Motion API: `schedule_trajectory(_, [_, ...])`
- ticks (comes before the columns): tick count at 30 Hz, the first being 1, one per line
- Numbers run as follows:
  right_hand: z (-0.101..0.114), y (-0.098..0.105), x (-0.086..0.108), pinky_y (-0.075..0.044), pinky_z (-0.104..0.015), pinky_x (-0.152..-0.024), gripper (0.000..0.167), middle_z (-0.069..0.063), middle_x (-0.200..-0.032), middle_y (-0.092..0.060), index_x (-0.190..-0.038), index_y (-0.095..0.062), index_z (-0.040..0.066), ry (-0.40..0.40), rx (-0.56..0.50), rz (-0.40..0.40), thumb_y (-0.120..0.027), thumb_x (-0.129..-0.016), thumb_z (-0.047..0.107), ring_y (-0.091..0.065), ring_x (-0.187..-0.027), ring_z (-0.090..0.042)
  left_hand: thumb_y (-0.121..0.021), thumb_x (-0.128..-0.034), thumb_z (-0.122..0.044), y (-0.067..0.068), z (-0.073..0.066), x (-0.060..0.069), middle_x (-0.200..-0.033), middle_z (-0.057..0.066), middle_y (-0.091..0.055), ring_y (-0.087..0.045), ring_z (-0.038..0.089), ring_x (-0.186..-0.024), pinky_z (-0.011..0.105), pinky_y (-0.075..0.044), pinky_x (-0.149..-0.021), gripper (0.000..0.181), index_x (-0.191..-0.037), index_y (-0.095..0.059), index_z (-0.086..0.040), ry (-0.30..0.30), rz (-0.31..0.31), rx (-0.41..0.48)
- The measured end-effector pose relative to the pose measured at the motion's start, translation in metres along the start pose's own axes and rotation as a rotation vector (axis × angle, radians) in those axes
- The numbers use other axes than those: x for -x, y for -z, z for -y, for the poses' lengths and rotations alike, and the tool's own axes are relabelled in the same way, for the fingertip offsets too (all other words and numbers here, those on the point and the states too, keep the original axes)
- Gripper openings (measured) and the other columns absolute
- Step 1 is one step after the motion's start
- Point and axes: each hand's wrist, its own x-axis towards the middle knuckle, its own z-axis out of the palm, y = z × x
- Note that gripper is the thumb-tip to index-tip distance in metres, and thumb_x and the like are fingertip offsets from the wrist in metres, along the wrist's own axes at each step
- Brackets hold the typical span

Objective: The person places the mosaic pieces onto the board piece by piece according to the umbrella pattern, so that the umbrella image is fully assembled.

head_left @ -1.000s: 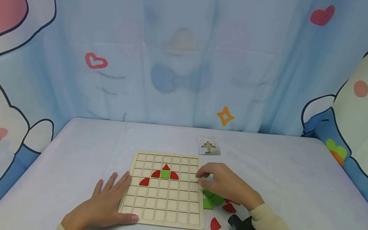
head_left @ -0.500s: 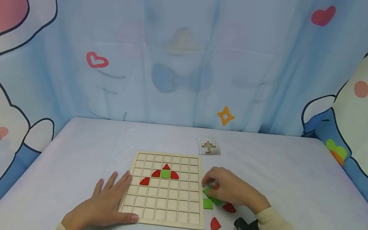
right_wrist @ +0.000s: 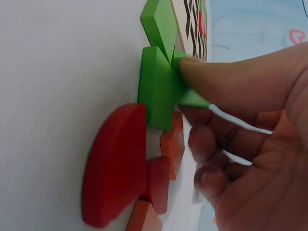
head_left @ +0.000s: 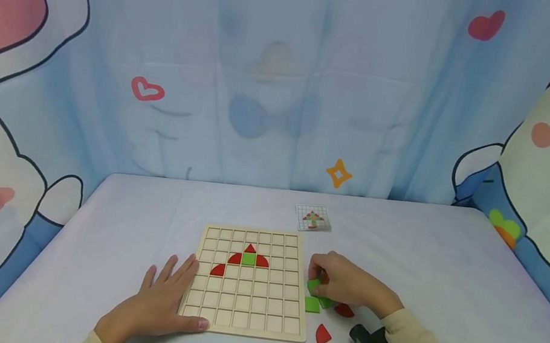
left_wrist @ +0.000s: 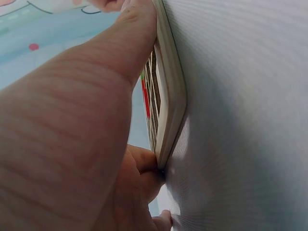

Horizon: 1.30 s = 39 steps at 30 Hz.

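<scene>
A wooden grid board (head_left: 251, 305) lies on the table, bearing a red triangle (head_left: 250, 249), a green square (head_left: 248, 259) and 3 red quarter-circles, one of them (head_left: 217, 270) set lower left. My left hand (head_left: 158, 301) rests at the board's left side, fingers spread along its edge and thumb on the lower corner. Just right of the board, my right hand (head_left: 346, 282) pinches a green block (right_wrist: 192, 99) between thumb and fingers. In the right wrist view this block is blurred and partly hidden by the thumb. Other green blocks (right_wrist: 156, 89) lie directly beside it.
Near my right hand lie a green square (head_left: 312, 305), red quarter-circles (head_left: 323, 335) and, in the right wrist view, orange-red pieces (right_wrist: 173, 144). A small pattern card (head_left: 313, 218) sits behind the board. A printed curtain (head_left: 254, 162) hangs along the table's far edge.
My right hand has moved from the board's right edge down and right to the loose pieces, and it now pinches a green block. The left hand has stayed in place.
</scene>
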Motion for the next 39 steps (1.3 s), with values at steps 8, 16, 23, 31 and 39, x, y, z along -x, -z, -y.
schedule_trajectory(8, [0.0, -0.002, -0.01, -0.052, -0.03, -0.069, 0.014, 0.001, -0.085, -0.063, -0.094, -0.068, 0.01, -0.018, -0.2, -0.113, -0.073, -0.096, -0.002, -0.059, -0.078, -0.017, -0.079, -0.0841, -0.072, -0.001, 0.001, 0.0, -0.178, 0.013, -0.015, -0.004, 0.047, -0.162, 0.074, -0.001, -0.121, 0.124, -0.17, -0.023, -0.002, 0.002, 0.004, -0.001])
schedule_trajectory(16, [0.014, -0.009, -0.024, -0.055, -0.034, -0.062, 0.008, -0.006, -0.09, -0.066, -0.098, -0.068, 0.005, -0.077, -0.386, -0.142, -0.07, -0.099, -0.003, -0.067, -0.075, -0.022, -0.079, -0.0838, -0.073, 0.0, 0.0, 0.001, -0.178, 0.013, -0.015, -0.004, 0.047, -0.162, 0.073, 0.0, -0.122, 0.126, -0.17, -0.022, -0.001, -0.002, -0.004, 0.006])
schedule_trajectory(23, [0.028, -0.016, -0.039, -0.056, -0.035, -0.065, 0.01, -0.004, -0.088, -0.067, -0.098, -0.068, 0.003, -0.005, -0.372, -0.14, -0.069, -0.099, -0.007, -0.065, -0.074, -0.02, -0.078, -0.0838, -0.074, 0.0, 0.0, 0.0, -0.178, 0.013, -0.015, -0.003, 0.046, -0.162, 0.074, 0.0, -0.122, 0.126, -0.17, -0.022, -0.001, -0.01, -0.009, 0.006])
schedule_trajectory(31, [0.038, -0.029, -0.054, -0.057, -0.033, -0.073, 0.015, -0.002, -0.093, -0.069, -0.099, -0.072, 0.005, 0.08, -0.328, -0.139, -0.067, -0.096, -0.009, -0.067, -0.078, -0.015, -0.077, -0.0839, -0.075, -0.003, 0.003, -0.002, -0.179, 0.011, -0.015, -0.004, 0.045, -0.162, 0.072, -0.001, -0.123, 0.125, -0.17, -0.022, -0.003, -0.004, -0.004, -0.011])
schedule_trajectory(39, [0.049, -0.037, -0.065, -0.056, -0.03, -0.07, 0.018, 0.003, -0.091, -0.07, -0.097, -0.075, 0.007, 0.136, -0.286, -0.149, -0.068, -0.093, -0.009, -0.065, -0.08, -0.012, -0.078, -0.0835, -0.075, -0.002, 0.002, -0.002, -0.178, 0.012, -0.016, -0.004, 0.045, -0.162, 0.072, -0.001, -0.123, 0.126, -0.17, -0.022, -0.002, 0.006, -0.007, -0.006])
